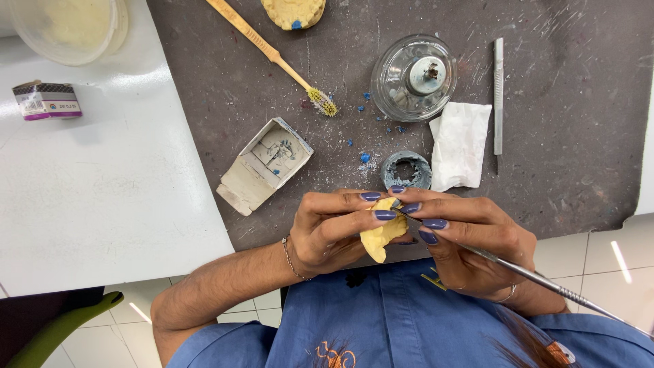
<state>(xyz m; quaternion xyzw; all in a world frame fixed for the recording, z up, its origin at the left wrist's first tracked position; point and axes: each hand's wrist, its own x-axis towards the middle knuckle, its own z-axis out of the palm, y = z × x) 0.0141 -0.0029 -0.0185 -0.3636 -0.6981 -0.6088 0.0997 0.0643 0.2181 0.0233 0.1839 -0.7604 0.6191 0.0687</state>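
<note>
My left hand (327,228) grips a pale yellow plaster dental cast (381,235) above the near edge of the dark work mat (558,123). My right hand (470,238) holds a thin metal carving tool (538,276) like a pen, its tip resting on the cast's top. The tool's handle runs off to the lower right. Both hands meet over the cast, fingers with purple nails curled around it.
On the mat lie a wooden toothbrush (272,51), an open small cardboard box (266,163), a glass burner (415,76), a grey ring (406,170), a white tissue (460,143), a metal blade handle (498,95), another yellow cast (294,12). A plastic bowl (68,27) and tape roll (46,100) sit left.
</note>
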